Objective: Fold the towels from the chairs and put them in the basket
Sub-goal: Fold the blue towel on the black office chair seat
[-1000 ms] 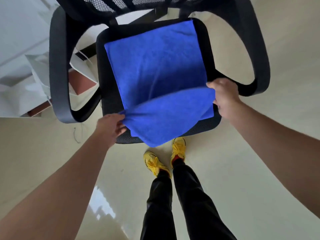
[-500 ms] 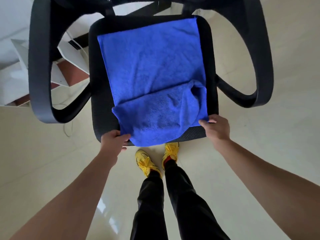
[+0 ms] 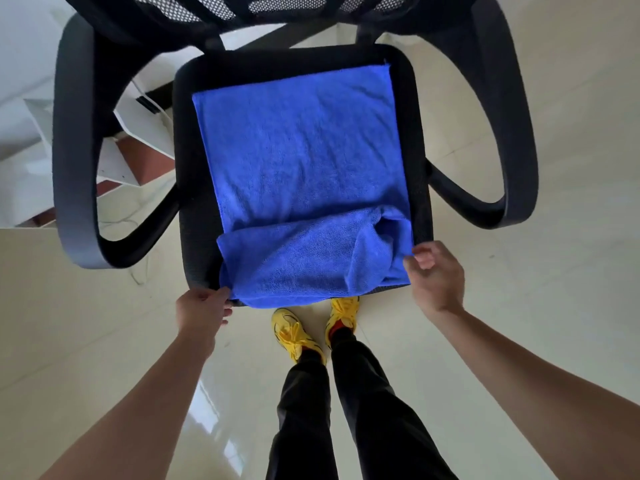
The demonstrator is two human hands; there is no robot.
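Observation:
A blue towel [image 3: 298, 161] lies spread on the seat of a black office chair [image 3: 194, 188], and its near part is folded back over itself in a loose band [image 3: 304, 258]. My left hand [image 3: 201, 311] pinches the towel's near-left corner at the seat's front edge. At the near-right edge of the towel is my right hand [image 3: 436, 275], fingers loosely curled and apart, with no cloth between them. No basket is in view.
The chair's armrests [image 3: 74, 161] [image 3: 516, 133] loop out on both sides, with its mesh back [image 3: 284, 5] at the top. White furniture and a brown surface [image 3: 138, 157] stand behind on the left. My legs and yellow shoes [image 3: 291, 332] are on the glossy floor just below the seat.
Both hands drew the folded towel edge toward me to the seat's front. The right hand has since loosened off its corner; the left still holds the other corner.

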